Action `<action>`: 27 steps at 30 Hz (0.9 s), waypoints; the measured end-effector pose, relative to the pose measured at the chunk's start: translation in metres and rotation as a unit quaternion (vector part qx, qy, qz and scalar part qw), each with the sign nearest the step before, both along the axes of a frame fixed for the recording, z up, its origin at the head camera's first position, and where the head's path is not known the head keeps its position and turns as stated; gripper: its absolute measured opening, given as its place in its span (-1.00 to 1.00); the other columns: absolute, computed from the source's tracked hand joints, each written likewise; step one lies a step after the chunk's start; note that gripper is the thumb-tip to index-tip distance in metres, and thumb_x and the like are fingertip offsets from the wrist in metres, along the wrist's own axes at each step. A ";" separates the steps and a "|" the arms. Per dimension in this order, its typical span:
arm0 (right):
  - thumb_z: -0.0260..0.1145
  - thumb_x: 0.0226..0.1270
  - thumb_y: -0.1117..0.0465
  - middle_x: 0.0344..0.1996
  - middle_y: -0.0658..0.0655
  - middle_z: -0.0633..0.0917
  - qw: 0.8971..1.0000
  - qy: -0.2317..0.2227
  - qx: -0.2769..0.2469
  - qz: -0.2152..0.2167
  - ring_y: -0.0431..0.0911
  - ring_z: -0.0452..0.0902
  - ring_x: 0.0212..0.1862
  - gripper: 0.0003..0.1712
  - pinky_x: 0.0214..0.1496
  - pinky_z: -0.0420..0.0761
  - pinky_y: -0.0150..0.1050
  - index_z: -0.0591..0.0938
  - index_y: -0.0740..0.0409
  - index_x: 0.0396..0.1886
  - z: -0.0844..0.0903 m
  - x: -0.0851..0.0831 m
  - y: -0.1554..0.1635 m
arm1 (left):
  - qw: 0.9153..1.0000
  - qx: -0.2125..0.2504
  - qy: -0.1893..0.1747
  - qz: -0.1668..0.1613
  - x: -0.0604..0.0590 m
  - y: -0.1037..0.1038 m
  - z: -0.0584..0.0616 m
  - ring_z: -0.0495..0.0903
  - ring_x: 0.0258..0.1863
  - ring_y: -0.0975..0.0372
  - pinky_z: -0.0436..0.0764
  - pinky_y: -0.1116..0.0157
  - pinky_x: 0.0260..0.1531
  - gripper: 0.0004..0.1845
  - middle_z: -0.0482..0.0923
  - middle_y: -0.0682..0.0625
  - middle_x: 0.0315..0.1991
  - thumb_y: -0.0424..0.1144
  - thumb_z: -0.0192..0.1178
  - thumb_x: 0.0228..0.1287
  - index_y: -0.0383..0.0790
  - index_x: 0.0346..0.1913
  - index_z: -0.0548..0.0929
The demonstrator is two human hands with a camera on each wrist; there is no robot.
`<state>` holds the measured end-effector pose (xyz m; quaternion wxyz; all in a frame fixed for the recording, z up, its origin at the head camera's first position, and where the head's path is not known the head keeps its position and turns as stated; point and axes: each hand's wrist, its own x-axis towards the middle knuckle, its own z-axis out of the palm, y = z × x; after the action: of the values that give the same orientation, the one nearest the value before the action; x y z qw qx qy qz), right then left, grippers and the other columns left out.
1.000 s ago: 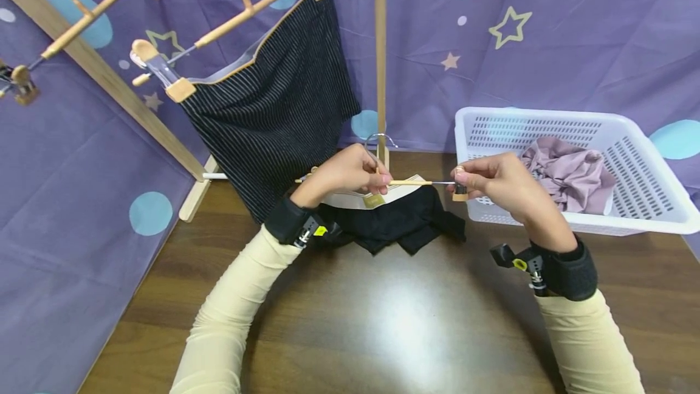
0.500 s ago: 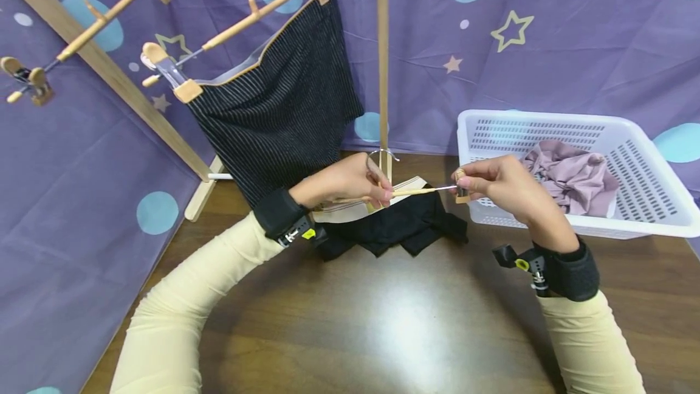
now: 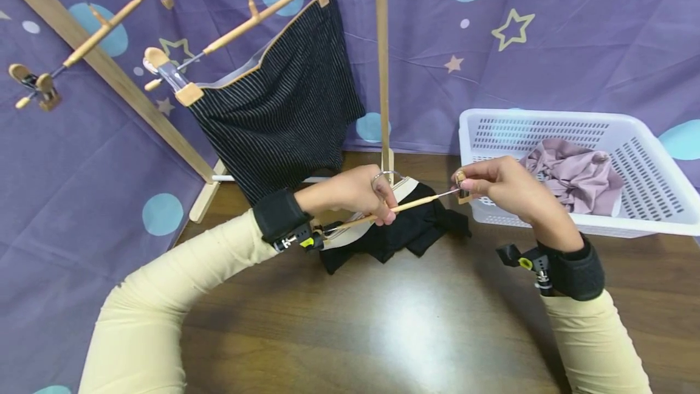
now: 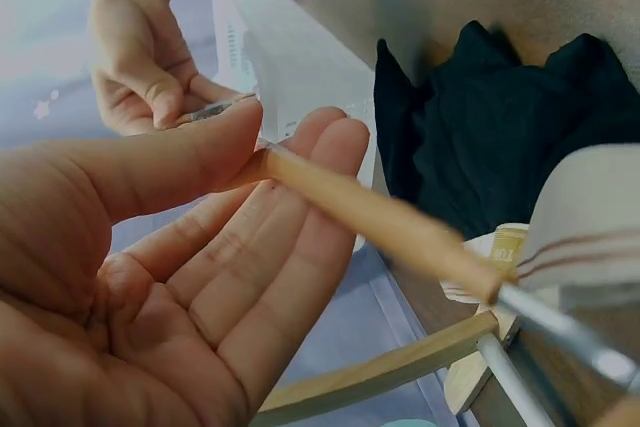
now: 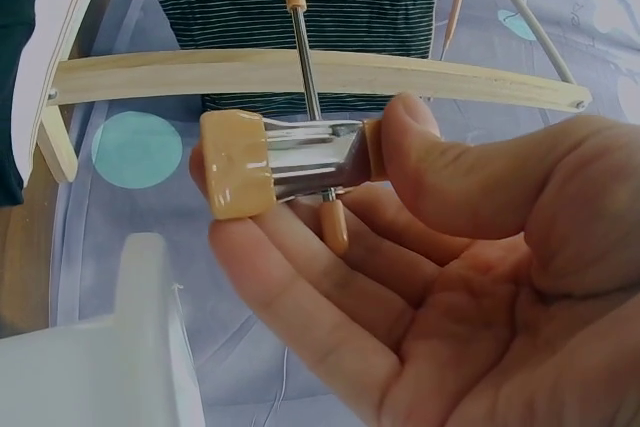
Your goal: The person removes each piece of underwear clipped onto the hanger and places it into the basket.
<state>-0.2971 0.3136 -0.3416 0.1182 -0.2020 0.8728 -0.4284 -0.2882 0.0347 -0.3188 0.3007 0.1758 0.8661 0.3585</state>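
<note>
- Since a second ago, left hand [image 3: 358, 194] has dropped lower and nearer the person, so the hanger bar [image 3: 404, 207] now slants down to the left instead of lying level; left elbow swung out wider.
- Right hand [image 3: 500, 187] stayed about where it was, near the basket's [image 3: 645, 224] front left corner.
- Left hand: thumb and fingers [image 4: 300, 162] pinch the wooden bar of the hanger; palm open toward the wrist camera, fingers loosely straight.
- Right hand: thumb and fingers [image 5: 300, 277] pinch the wooden clip [image 5: 285, 165] at the hanger's right end; clip sits on the thin metal rod.
- Hanger held above the counter [image 3: 383, 321], just over the black garment [image 3: 404, 233] lying there; garment's pale waistband [image 3: 350, 237] sits under the bar, whether it's clipped on I can't tell.
- Metal hook [image 3: 383, 176] of the hanger pokes up by the left hand.
- Behind: striped dark shorts [image 3: 284, 108] hang clipped on another hanger from the wooden rack [image 3: 381, 59]; an empty hanger [image 3: 93, 35] hangs to the left.
- White basket on the right holds a crumpled mauve cloth [image 3: 571, 175].
- Purple backdrop [image 3: 574, 47] with stars and dots all round.
</note>
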 end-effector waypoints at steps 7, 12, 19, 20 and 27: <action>0.21 0.53 0.32 -0.10 0.34 0.79 1.000 0.016 0.011 0.014 -0.33 0.71 -0.27 -0.69 -0.15 0.67 -0.43 0.66 0.41 0.13 0.001 0.000 0.000 | 1.000 -0.007 0.005 -0.026 0.004 0.002 0.001 0.63 -0.55 0.32 0.59 0.38 -0.51 -0.89 0.70 0.01 -0.56 -0.45 0.39 0.22 -0.41 -0.20 0.75; 0.20 0.54 0.33 -0.05 0.37 0.77 1.000 0.024 0.012 0.014 -0.33 0.73 -0.26 -0.68 -0.11 0.62 -0.52 0.64 0.44 0.14 0.001 0.001 0.001 | 0.999 -0.027 0.021 -0.029 0.005 0.004 0.003 0.66 -0.53 0.32 0.69 0.33 -0.42 -0.84 0.72 0.00 -0.54 -0.43 0.41 0.23 -0.40 -0.15 0.75; 0.21 0.53 0.32 -0.08 0.37 0.78 1.000 0.025 0.014 0.012 -0.34 0.72 -0.27 -0.68 -0.14 0.62 -0.51 0.65 0.43 0.13 0.002 0.001 0.001 | 0.997 -0.056 0.035 -0.031 0.011 0.007 0.006 0.63 -0.53 0.34 0.66 0.44 -0.45 -0.88 0.71 0.02 -0.55 -0.41 0.41 0.25 -0.35 -0.17 0.75; 0.21 0.53 0.32 -0.08 0.37 0.78 1.000 0.025 0.013 0.013 -0.34 0.72 -0.27 -0.69 -0.14 0.63 -0.49 0.65 0.42 0.13 0.001 0.001 0.001 | 0.997 -0.059 0.037 -0.034 0.011 0.007 0.007 0.62 -0.54 0.34 0.63 0.45 -0.47 -0.89 0.69 0.03 -0.56 -0.41 0.41 0.25 -0.35 -0.18 0.75; 0.20 0.53 0.34 -0.13 0.34 0.79 0.999 0.035 0.012 0.023 -0.35 0.70 -0.26 -0.71 -0.14 0.61 -0.51 0.67 0.41 0.11 0.000 0.000 0.001 | 0.995 -0.066 0.042 -0.054 0.016 0.012 0.009 0.57 -0.57 0.34 0.60 0.48 -0.53 -0.92 0.65 0.05 -0.63 -0.45 0.39 0.24 -0.37 -0.22 0.76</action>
<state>-0.2972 0.3149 -0.3421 0.0996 -0.2351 0.8765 -0.4081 -0.2718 0.0466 -0.3102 0.2939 0.2165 0.8892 0.2758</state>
